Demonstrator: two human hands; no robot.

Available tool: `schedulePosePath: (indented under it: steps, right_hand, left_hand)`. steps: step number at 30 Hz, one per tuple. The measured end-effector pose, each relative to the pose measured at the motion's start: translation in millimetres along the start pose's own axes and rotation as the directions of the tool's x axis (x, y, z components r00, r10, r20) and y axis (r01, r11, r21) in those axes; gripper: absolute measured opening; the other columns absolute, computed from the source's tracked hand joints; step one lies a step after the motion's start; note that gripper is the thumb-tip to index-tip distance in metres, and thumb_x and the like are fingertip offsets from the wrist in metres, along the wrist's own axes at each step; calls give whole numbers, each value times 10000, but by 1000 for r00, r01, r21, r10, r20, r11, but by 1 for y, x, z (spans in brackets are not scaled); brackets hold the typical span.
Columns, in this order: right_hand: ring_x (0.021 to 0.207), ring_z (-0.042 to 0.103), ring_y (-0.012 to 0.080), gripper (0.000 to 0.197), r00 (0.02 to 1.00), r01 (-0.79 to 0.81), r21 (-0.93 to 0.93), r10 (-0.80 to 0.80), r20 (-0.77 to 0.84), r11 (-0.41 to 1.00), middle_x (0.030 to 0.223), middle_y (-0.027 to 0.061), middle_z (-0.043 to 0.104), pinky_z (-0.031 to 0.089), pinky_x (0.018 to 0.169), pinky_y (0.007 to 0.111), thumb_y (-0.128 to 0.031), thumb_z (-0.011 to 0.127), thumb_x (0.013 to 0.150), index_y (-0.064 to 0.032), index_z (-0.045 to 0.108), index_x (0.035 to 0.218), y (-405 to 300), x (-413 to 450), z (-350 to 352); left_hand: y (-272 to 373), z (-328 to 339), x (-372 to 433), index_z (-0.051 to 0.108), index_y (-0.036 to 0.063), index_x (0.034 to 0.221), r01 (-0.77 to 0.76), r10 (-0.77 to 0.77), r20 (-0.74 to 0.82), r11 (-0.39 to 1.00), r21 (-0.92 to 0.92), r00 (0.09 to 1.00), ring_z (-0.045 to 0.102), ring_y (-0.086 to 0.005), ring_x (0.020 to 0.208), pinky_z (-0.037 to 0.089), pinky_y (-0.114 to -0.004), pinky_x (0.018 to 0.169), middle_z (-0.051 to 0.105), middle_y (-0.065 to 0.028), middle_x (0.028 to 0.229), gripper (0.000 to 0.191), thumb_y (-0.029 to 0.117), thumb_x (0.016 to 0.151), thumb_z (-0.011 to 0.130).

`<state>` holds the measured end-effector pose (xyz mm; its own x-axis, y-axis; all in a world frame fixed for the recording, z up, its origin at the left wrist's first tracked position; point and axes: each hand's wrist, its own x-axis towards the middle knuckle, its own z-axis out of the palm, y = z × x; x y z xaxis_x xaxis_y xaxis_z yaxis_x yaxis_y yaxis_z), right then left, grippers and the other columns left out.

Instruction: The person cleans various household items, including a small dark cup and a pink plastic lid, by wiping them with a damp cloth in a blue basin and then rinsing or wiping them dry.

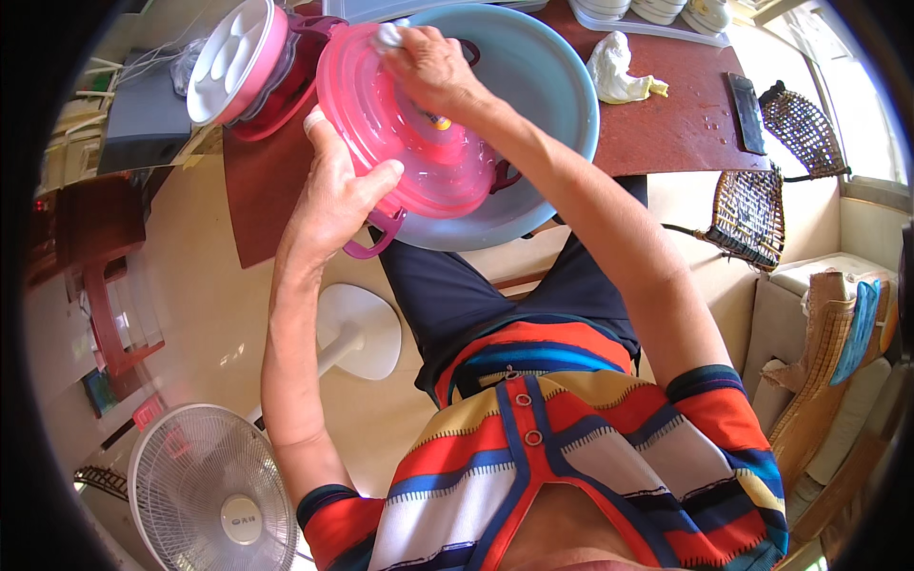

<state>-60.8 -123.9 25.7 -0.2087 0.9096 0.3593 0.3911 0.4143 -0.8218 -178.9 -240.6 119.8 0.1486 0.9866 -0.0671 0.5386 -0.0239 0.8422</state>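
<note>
A round translucent pink plastic lid (443, 193), with darker purple clip handles at its rim, is held tilted over a large light-blue plastic basin (550, 86). My left hand (343, 175) grips the lid's near left edge, thumb on top. In my right hand (435, 68) is a bunched white cloth (390, 34), pressed on the lid near its far rim. The lid looks wet and bears a small coloured sticker near its middle. Part of the lid is hidden under my right hand and wrist.
On the red-brown table (685, 135) lie a crumpled white cloth (615, 70), a smartphone (745, 113) and water drops. Pink and white plastic containers (232, 64) stand left of the basin. White bowls (657, 8) sit on a tray at the back. A fan (214, 485) stands at lower left.
</note>
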Motion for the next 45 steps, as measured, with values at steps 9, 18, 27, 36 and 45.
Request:
schedulePosePath:
  steps: [9,18,27,36,45]
  right_hand:
    - [1003,522,349,246,930,-19,-403,164,328,915,1067,164,556,402,851,443,-223,438,860,-149,584,1043,77,-44,-16]
    - [1023,526,315,172,769,304,-659,231,596,688,1062,100,562,444,816,466,-186,469,841,-154,586,963,52,-55,-80]
    - [1223,367,212,363,584,419,-646,355,730,638,1272,15,436,287,951,469,-95,480,774,-184,565,1115,43,-81,-91]
    - [1259,309,286,429,613,563,-624,232,755,542,1314,53,389,340,936,468,-120,466,773,-181,502,1197,67,-89,-85]
    - [1148,412,363,357,599,565,-535,134,789,628,1237,116,412,437,908,413,-114,517,781,-102,514,1138,74,-81,-80]
  left_hand:
    - [6,10,-3,218,-28,1254,50,-62,-88,990,-133,994,488,-231,1077,392,-333,922,453,-184,1194,627,66,754,584]
    - [42,-6,13,308,6,1266,-13,-2,92,988,155,996,477,-233,1105,376,-354,944,495,-152,1181,622,70,734,623]
    - [69,-31,28,388,24,1164,-376,165,423,792,481,891,542,-376,928,402,-393,871,572,-211,976,485,22,723,592]
    - [75,-72,24,526,-10,1023,-455,191,429,574,681,883,586,-311,842,453,-346,776,637,-121,925,371,-159,686,486]
    - [51,-47,6,565,18,848,-704,404,593,224,674,696,584,-334,941,439,-410,816,650,-96,944,202,-65,664,552]
